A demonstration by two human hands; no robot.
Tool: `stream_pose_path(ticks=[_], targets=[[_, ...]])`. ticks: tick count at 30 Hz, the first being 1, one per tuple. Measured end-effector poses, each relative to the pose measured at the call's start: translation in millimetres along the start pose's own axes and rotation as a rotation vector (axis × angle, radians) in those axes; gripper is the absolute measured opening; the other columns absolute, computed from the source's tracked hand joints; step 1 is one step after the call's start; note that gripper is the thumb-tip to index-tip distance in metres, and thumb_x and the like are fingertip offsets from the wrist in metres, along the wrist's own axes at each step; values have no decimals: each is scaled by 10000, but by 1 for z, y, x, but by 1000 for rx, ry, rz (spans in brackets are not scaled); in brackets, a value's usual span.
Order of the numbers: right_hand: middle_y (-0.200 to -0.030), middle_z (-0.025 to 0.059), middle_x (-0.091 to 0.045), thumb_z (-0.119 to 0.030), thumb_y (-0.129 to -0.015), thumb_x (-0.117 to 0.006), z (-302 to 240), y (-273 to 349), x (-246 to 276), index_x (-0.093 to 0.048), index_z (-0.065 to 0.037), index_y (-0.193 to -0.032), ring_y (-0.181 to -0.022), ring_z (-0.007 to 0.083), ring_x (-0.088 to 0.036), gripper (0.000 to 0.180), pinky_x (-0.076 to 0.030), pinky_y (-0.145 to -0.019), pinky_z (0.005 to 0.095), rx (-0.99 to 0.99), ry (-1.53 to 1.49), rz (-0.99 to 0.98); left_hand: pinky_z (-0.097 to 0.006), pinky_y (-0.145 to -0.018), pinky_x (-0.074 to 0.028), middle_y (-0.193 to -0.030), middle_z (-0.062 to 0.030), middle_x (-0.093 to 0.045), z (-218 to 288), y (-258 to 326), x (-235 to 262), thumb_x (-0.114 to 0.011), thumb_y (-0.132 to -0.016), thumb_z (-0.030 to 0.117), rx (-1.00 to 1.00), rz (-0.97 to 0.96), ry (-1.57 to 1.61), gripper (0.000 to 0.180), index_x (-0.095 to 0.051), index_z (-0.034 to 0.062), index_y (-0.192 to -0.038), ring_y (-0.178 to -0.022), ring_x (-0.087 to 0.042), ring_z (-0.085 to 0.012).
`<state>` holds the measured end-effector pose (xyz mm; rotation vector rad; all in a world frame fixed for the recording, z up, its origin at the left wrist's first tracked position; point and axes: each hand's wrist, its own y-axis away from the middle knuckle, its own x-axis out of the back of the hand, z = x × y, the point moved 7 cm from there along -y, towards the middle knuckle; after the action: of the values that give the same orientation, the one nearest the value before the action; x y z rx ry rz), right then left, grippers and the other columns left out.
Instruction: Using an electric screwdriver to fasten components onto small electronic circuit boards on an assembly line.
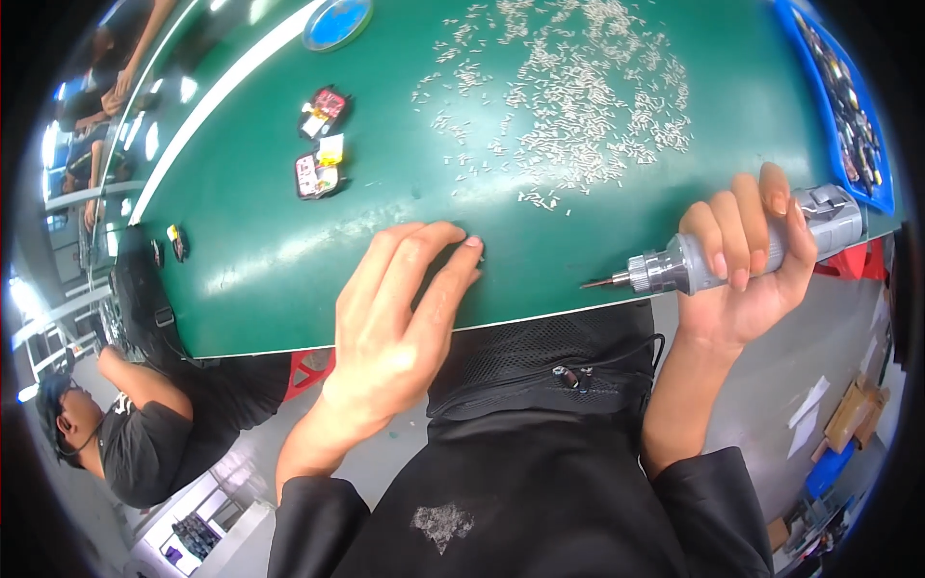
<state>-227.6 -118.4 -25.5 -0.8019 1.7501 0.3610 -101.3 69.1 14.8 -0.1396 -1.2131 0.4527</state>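
Note:
My right hand (747, 241) is wrapped round a grey electric screwdriver (689, 267) at the table's front edge. Its thin bit points left, low over the green tabletop. My left hand (400, 308) is bent down at the front of the table, fingers curled and tips drawn together. Something tiny shows beside those fingertips, too small to name. Further back lies a wide scatter of small silvery screws (573, 106). Left of them sit two small opened devices, one red and black (325, 111) and one with a yellow piece attached (316, 178).
A blue tray (838, 106) of dark small parts stands at the right edge. At the far left is a round blue dish (337, 24). Two more small parts (176, 243) lie near the left end. Another person (145, 424) sits to my left.

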Motion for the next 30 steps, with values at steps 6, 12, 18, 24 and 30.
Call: stream_pose_path(ticks=[6, 12, 18, 24, 30], targets=[[-584, -8, -386, -173, -963, -430, 5, -7, 0, -451, -66, -903, -447, 94, -375, 125, -378, -517, 281, -34, -15, -31, -330, -579, -496, -908, -143, -616, 8, -7, -3, -672, -531, -59, -300, -16, -219, 416, -657, -79, -947, -736, -612, -263], [-581, 1, -382, -185, -972, -418, -4, -2, -7, -430, -67, -899, -440, 99, -374, 139, -381, -500, 281, -2, 6, -2, -335, -567, -477, -840, -158, -567, 5, -16, -4, -647, -618, -44, -381, 5, -167, 255, -573, -82, -860, -711, -576, -257], [-563, 4, -358, -165, -968, -436, -4, 6, -4, -398, -68, -873, -409, 95, -346, 141, -374, -458, 275, 0, 34, 107, -370, -539, -446, -781, -154, -550, 1, -8, 9, -618, -709, -107, -37, 90, 147, 192, -504, -35, -845, -637, -544, -294], [-565, 5, -383, -197, -965, -424, -8, 3, -13, -446, -74, -870, -420, 107, -359, 158, -380, -461, 287, 42, 28, 113, -310, -637, -517, -778, -170, -656, 1, -7, 8, -668, -733, -156, 104, 268, 452, 165, -608, -57, -850, -685, -648, -268], [-604, 11, -419, -226, -993, -389, -11, -7, -66, -494, -64, -942, -451, 120, -394, 200, -403, -503, 296, 92, -47, -121, -278, -622, -516, -864, -191, -647, -2, 0, -16, -581, -916, -36, 397, 261, 1328, 70, -616, -91, -890, -693, -614, -184]])
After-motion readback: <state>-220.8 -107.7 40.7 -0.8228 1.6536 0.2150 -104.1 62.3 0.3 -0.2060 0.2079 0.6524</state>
